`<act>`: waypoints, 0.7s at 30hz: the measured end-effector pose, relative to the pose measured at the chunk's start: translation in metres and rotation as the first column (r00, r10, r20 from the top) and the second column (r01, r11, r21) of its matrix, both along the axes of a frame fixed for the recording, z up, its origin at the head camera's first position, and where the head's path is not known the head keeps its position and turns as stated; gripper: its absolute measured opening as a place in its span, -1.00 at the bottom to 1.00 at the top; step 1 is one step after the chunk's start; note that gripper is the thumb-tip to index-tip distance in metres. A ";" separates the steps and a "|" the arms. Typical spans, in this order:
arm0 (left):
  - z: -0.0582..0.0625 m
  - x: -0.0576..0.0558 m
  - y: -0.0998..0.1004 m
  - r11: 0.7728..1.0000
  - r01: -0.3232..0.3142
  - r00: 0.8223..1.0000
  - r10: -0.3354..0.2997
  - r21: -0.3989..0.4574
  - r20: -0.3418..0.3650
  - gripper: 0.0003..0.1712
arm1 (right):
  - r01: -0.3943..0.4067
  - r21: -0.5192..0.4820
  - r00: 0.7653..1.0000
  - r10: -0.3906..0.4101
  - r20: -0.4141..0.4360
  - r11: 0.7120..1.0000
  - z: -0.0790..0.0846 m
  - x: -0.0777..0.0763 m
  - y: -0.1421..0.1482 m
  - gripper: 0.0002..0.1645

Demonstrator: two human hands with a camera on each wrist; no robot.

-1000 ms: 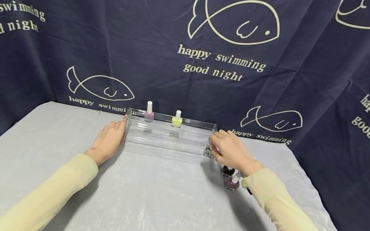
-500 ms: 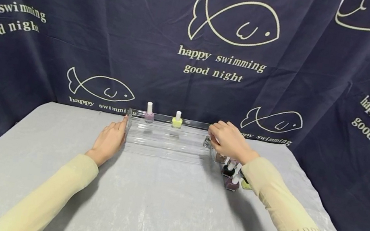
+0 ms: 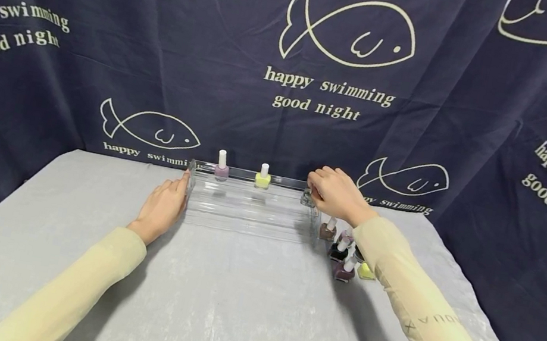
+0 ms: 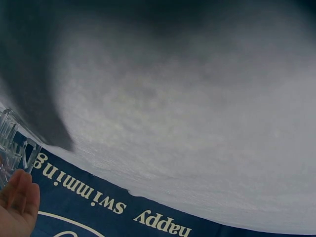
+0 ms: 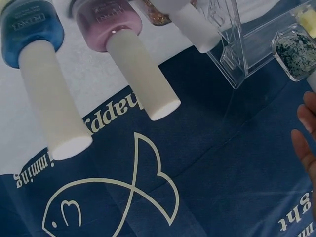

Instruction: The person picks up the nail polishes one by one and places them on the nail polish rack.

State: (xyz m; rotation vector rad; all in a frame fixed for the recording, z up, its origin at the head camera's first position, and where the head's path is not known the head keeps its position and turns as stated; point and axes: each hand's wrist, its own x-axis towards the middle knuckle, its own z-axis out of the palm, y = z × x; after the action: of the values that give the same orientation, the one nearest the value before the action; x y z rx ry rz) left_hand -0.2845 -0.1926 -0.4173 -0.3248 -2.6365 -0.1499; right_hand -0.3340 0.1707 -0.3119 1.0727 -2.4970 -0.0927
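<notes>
Nearest, at the lower left and lower right of the head view, two pale yellow sleeves [image 3: 74, 288] reach over the grey tabletop [image 3: 220, 294]. Right of centre, a group of bottles stands close together: a dark purple bottle [image 3: 344, 272] in front, a lower yellow bottle [image 3: 367, 271] beside the sleeve, then a black bottle [image 3: 338, 252], and behind them a brown bottle [image 3: 327, 231]. A pink bottle [image 5: 109, 22] and a blue bottle [image 5: 32, 32] fill the upper left of the right wrist view.

Farther up, left of centre, the left hand [image 3: 162, 205] lies with fingers fairly straight against the left end of a clear rack [image 3: 250, 213], which spans the middle of the frame. The right hand [image 3: 334, 194], its fingers bent, pinches a speckled bottle [image 5: 296, 54] near the rack's upper right end; whether the bottle touches the rack cannot be told.

On the rack's top step, a light purple bottle [image 3: 221, 172] stands upright at left, an upper yellow bottle [image 3: 263, 180] near the middle. Behind hangs navy cloth [image 3: 238, 56] with fish drawings.
</notes>
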 end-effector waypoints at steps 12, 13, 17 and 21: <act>0.001 -0.001 0.000 1.000 0.005 1.000 -0.005 -0.007 -0.006 -0.33 | 0.015 -0.010 1.000 -0.015 0.012 1.000 0.007 -0.012 -0.007 -0.82; 0.002 -0.001 0.000 1.000 0.005 1.000 -0.005 -0.006 -0.007 -0.33 | 0.017 -0.005 1.000 -0.017 0.013 1.000 0.007 -0.013 -0.007 -0.82; 0.002 0.000 0.000 1.000 0.004 1.000 -0.005 -0.007 -0.012 -0.33 | 0.027 0.002 1.000 -0.027 0.013 1.000 0.008 -0.018 -0.012 -0.82; 0.001 0.000 0.000 1.000 0.007 1.000 -0.007 -0.010 -0.015 -0.34 | 0.035 -0.002 0.999 -0.035 0.016 0.999 0.009 -0.022 -0.016 -0.81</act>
State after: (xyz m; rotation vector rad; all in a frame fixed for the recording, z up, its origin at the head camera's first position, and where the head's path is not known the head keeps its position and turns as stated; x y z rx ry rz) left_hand -0.2842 -0.1928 -0.4164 -0.3378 -2.6227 -0.1359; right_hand -0.3557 0.1550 -0.3030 1.0326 -2.5305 -0.0917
